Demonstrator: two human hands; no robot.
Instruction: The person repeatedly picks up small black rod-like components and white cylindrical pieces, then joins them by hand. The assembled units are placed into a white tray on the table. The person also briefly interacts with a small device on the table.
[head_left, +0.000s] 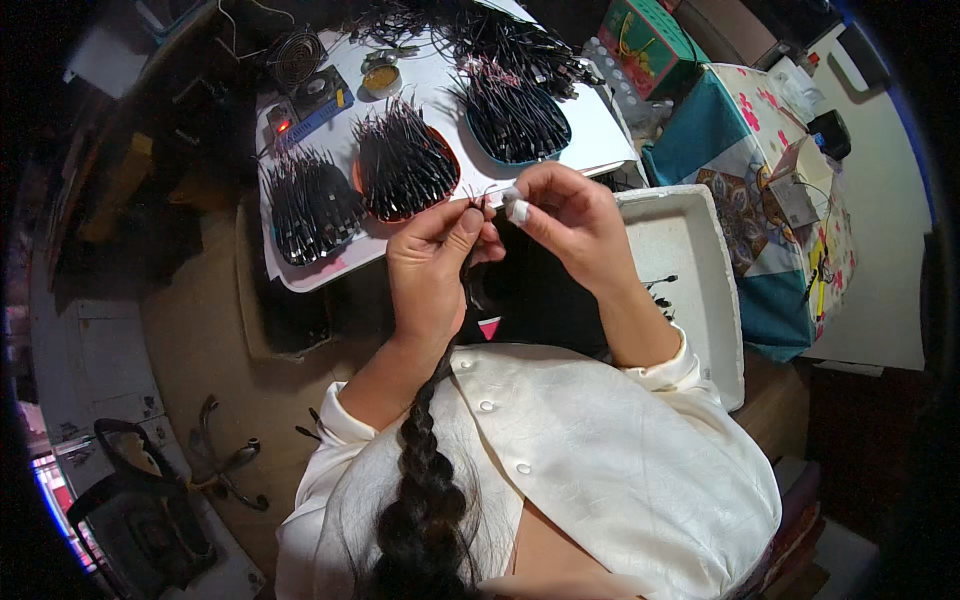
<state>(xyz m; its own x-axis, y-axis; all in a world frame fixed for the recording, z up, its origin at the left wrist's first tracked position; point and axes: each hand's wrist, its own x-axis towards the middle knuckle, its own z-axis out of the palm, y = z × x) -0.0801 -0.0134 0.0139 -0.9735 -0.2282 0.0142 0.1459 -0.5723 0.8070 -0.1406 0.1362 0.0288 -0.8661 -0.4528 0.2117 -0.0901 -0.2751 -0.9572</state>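
Note:
Above the table's near edge, my left hand [437, 262] is closed, pinching a thin black cable [477, 203] between thumb and fingers. Fine reddish wire ends stick up from it, and its lower part hangs below the palm. White tape wraps the thumb and fingertip of my right hand [580, 222], which are drawn together just right of the wire ends. Whether they grip a wire is too small to tell. Beyond the hands are bundles of black cables: one in an orange basket [456, 150], one in a blue basket [562, 138], and a cable bundle [312, 208] at the left.
A white table [603, 135] carries the baskets, more loose cables [530, 50], a small round container [381, 80] and a device with a red light [283, 127]. To the right stand a white foam box [725, 310] with a few cables and a cloth-covered table [700, 120].

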